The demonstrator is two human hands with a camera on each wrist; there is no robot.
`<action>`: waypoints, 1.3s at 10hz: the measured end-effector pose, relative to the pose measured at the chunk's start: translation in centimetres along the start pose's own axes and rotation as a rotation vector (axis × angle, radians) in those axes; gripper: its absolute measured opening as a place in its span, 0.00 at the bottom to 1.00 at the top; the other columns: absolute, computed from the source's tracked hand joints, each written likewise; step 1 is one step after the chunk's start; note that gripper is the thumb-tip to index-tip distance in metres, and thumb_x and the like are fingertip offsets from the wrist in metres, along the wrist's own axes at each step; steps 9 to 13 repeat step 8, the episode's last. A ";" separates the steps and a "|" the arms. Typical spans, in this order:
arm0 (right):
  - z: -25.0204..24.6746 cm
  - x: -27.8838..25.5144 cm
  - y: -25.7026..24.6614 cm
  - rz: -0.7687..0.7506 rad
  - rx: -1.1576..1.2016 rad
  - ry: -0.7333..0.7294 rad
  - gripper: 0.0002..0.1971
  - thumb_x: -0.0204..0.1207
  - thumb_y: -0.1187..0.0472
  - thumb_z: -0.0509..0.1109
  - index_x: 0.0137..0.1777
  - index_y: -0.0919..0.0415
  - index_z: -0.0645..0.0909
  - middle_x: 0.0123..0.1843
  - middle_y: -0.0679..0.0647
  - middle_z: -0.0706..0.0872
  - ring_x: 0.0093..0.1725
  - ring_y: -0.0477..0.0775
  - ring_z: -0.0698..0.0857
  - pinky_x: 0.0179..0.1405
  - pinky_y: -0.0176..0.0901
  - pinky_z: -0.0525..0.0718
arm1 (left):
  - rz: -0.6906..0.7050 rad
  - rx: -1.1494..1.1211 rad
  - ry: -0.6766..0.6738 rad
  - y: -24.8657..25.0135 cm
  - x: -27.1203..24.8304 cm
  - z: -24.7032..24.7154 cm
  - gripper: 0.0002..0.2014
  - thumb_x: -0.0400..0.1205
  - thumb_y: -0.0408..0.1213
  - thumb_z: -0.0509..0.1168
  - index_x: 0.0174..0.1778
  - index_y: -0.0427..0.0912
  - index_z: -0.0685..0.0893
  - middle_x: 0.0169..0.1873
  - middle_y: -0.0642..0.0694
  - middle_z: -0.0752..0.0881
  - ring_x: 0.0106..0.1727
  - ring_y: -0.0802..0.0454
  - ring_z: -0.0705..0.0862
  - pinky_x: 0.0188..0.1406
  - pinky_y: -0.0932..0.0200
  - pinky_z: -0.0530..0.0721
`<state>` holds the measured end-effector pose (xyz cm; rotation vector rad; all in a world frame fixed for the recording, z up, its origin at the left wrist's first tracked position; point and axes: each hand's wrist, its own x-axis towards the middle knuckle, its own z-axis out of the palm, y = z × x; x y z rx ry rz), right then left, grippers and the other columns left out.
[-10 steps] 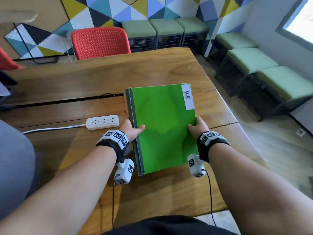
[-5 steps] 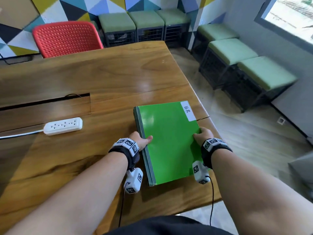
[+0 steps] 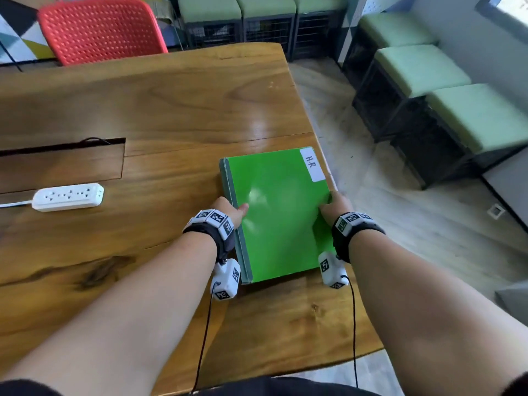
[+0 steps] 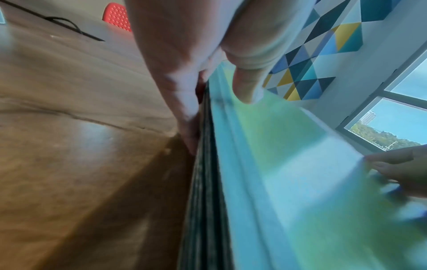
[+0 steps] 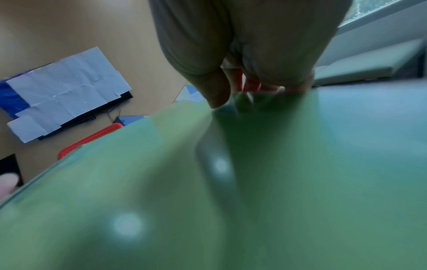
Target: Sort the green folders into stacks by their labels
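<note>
both hands pinch the stack of green folders (image 3: 280, 215) at centre right of the frame, left hand (image 3: 228, 210) on the spine, right hand (image 3: 333, 205) probably curled under the edge; lower it flat, square to the table (image 3: 171, 110) corner.

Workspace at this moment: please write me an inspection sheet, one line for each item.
Surface: wooden table with a recessed slot at the left.
Job's things: stack of green folders near the table's right edge; top label reads H.R.
Clutter: white power strip left of the stack.
Grippers: left hand grips the stack's spine side, thumb on the cover; right hand grips the opposite edge.
Cables: power strip's white cord runs off left; thin black wires hang from the wrist cameras.
Surroundings: red chair behind the table; green cushioned stools along the walls.
</note>
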<state>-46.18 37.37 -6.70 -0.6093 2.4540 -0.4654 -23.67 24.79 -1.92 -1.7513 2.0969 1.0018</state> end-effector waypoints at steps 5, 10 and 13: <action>-0.7 -0.7 -2.4 -0.062 -0.124 -0.034 0.32 0.71 0.67 0.69 0.75 0.57 0.66 0.75 0.61 0.67 0.68 0.65 0.76 0.66 0.60 0.81 | -0.055 0.065 -0.072 2.1 0.5 -1.8 0.42 0.84 0.43 0.63 0.84 0.34 0.42 0.71 0.33 0.77 0.69 0.39 0.80 0.58 0.52 0.82; -4.0 -6.6 -14.5 -0.325 -0.299 0.068 0.28 0.74 0.60 0.64 0.76 0.52 0.72 0.75 0.60 0.71 0.72 0.65 0.73 0.68 0.60 0.78 | 0.098 0.192 0.085 -1.0 -1.1 -12.7 0.39 0.82 0.50 0.60 0.85 0.39 0.50 0.69 0.34 0.79 0.66 0.35 0.80 0.61 0.46 0.80; -4.0 -6.6 -14.5 -0.325 -0.299 0.068 0.28 0.74 0.60 0.64 0.76 0.52 0.72 0.75 0.60 0.71 0.72 0.65 0.73 0.68 0.60 0.78 | 0.098 0.192 0.085 -1.0 -1.1 -12.7 0.39 0.82 0.50 0.60 0.85 0.39 0.50 0.69 0.34 0.79 0.66 0.35 0.80 0.61 0.46 0.80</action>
